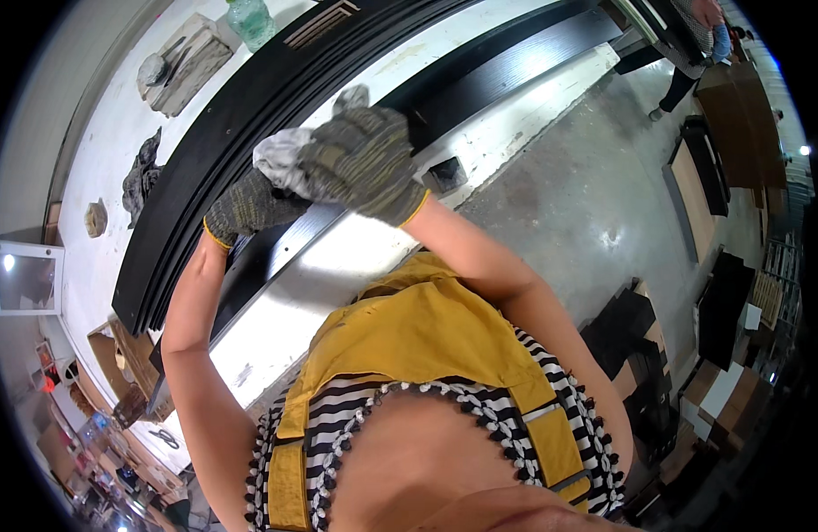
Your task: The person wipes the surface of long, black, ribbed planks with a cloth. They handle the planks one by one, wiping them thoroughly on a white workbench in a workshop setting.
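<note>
Both my hands wear dark grey-and-olive knitted gloves with yellow cuffs. My right hand is closed on a crumpled white rag, which bulges out on its left side. My left hand lies just below the rag, at the near edge of a stack of long black boards; the rag and right hand partly cover its fingers. Beneath my hands, a separate black board with a faint wood grain runs lengthwise along the white worktable.
A small black block sits near the table's front edge. Beyond the stack are a green plastic bottle, a greyish slab and a dark crumpled cloth. Cardboard boxes stand on the floor at right. Another person is at far right.
</note>
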A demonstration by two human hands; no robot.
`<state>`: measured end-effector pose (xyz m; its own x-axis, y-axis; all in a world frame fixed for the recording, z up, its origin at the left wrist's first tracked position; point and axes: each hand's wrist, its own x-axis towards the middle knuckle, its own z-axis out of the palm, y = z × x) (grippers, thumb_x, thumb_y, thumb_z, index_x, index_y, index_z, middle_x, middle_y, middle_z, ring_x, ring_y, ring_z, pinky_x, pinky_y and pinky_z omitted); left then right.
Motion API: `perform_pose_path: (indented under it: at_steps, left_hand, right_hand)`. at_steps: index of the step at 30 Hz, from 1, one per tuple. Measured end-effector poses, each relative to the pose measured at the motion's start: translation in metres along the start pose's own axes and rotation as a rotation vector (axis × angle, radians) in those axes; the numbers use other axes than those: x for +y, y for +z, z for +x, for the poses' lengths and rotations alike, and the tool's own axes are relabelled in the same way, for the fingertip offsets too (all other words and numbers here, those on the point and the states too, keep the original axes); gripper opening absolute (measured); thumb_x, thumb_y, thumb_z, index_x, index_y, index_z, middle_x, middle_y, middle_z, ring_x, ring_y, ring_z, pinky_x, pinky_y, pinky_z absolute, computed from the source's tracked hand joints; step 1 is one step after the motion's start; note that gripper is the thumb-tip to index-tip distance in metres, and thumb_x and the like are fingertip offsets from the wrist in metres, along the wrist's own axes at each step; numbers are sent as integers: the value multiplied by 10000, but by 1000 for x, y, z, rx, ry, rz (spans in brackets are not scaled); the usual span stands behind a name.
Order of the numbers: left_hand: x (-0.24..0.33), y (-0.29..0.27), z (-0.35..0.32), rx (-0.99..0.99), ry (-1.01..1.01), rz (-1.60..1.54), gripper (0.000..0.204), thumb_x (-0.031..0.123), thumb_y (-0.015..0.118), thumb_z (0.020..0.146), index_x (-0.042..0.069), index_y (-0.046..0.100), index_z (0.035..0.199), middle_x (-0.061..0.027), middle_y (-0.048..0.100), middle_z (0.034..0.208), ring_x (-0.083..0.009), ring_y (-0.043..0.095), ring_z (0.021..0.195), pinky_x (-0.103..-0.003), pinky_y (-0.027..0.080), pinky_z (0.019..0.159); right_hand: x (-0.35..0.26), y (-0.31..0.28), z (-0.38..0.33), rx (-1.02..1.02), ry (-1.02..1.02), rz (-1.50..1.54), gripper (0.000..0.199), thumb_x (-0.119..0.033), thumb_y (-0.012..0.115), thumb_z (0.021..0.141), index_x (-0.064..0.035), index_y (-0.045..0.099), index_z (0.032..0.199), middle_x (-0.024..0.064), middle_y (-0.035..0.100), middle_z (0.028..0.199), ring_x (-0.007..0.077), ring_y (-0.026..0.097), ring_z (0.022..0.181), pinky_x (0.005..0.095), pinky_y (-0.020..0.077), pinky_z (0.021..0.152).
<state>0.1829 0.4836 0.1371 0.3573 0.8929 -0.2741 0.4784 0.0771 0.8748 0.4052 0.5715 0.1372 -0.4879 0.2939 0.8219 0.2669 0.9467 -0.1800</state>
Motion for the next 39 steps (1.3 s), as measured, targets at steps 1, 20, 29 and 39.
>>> perform_pose_path:
  at_steps: [1,20,29,39]
  left_hand:
    - [8,0,-2,-10,-39,28,580,133,787,823,50,569,1354,-88,640,1197,-191,589,1084,-327,469,981]
    - [30,3,7,-44,40,127,530,70,646,834,44,566,1357,-163,634,1287,-302,596,1190,-390,429,1066]
    - [49,-2,2,-19,-91,-16,636,107,751,815,2,519,1397,-194,609,1305,-282,582,1204,-367,425,1060]
    - [55,9,5,28,20,153,477,54,605,848,56,584,1325,-165,662,1209,-298,646,1105,-369,484,981]
  right_hand:
    - [21,5,-9,-7,24,33,301,-345,685,856,-186,647,1109,23,645,1072,242,610,1024,467,459,935]
    - [31,-5,-43,-29,221,-10,299,-246,659,903,-201,676,1198,13,646,1225,206,613,1111,420,468,951]
    - [155,-30,-37,116,-30,-143,605,-540,628,881,-187,553,1367,32,570,1356,235,558,1261,426,487,1005]
    - [313,-80,-31,182,549,-328,223,-305,665,903,-147,747,1038,103,674,1162,326,640,1059,415,510,927]
